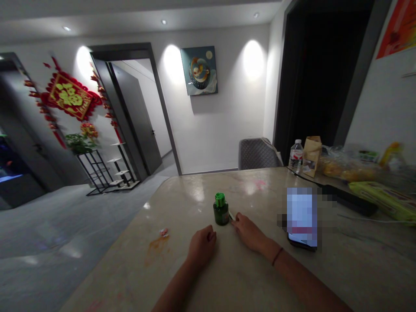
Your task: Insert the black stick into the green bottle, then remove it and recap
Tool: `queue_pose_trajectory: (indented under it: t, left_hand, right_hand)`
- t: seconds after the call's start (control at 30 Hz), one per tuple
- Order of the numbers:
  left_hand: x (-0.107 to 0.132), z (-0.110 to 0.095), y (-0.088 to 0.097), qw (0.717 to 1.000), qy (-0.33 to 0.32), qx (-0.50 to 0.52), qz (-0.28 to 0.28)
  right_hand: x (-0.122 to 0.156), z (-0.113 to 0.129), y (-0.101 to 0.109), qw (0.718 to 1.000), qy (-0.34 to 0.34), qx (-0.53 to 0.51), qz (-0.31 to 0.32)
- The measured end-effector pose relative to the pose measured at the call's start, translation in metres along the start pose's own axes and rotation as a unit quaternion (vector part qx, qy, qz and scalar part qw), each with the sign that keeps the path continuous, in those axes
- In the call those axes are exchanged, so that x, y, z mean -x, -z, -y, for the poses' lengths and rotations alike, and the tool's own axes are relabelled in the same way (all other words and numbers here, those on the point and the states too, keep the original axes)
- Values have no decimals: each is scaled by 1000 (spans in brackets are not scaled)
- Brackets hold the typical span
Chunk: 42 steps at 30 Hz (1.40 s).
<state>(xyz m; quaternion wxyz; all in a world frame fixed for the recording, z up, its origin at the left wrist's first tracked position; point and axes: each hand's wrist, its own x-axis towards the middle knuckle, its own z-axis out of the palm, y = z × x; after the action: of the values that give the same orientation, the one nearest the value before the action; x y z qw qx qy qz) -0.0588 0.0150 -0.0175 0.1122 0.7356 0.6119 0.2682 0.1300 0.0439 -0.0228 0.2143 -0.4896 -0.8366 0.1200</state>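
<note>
White walls (224, 125) and grey floor (81, 234) under ceiling spotlights (164, 21); red hanging (70, 96) at left near a plant (79, 143) on a black stand (97, 152), picture (199, 70) straight ahead. Pale, glossy counter (182, 199) fills the foreground, grey chair (258, 155) at its far edge. Green bottle (221, 214) stands upright near the middle of the counter, bright green cap (220, 199) on top, just beyond the two hands. Left hand (203, 245) rests on the counter, fingers curled in; cannot tell if anything is inside. Right hand (248, 229) pinches a thin pale stick (231, 215), its tip beside the bottle; cannot tell whether the two touch. Dark band (277, 256) round the right wrist. Left of the left hand: small scrap (164, 232) and an orange-brown stain (156, 248). Right of the right hand: phone (302, 212), screen lit, blurred into blocks. Far right: water bottle (295, 157) and paper bag (312, 157) side by side, plastic bag (344, 167) next to them, black bar (351, 200) and yellow-green pack (383, 197) nearer.
</note>
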Motion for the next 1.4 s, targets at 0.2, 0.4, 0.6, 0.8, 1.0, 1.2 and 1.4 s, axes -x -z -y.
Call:
queue_pose_trajectory:
  t: [0.2, 0.4, 0.6, 0.8, 1.0, 1.2, 1.4]
  left_hand:
    - [-6, 11, -5, 995, 40, 83, -26]
    - [-7, 6, 3, 996, 34, 72, -30]
    - [-4, -21, 49, 989, -9, -90, -118]
    - [1, -44, 64, 987, -119, 11, -109]
    - [-1, -47, 56, 856, 23, 516, 27]
    - [1, -43, 48, 606, 95, 740, 277]
    - [0, -32, 19, 587, 158, 680, 411]
  right_hand:
    - [1, -13, -4, 999, -32, -6, -29]
    - [1, -16, 10, 995, -30, -30, -93]
    - [2, -6, 50, 973, -42, 41, -224]
    - [11, 20, 59, 969, 72, -110, -208]
    - [14, 17, 60, 832, 31, -547, 88]
    - [17, 7, 64, 528, 100, -781, 319]
    - [7, -17, 25, 546, -75, -748, 369]
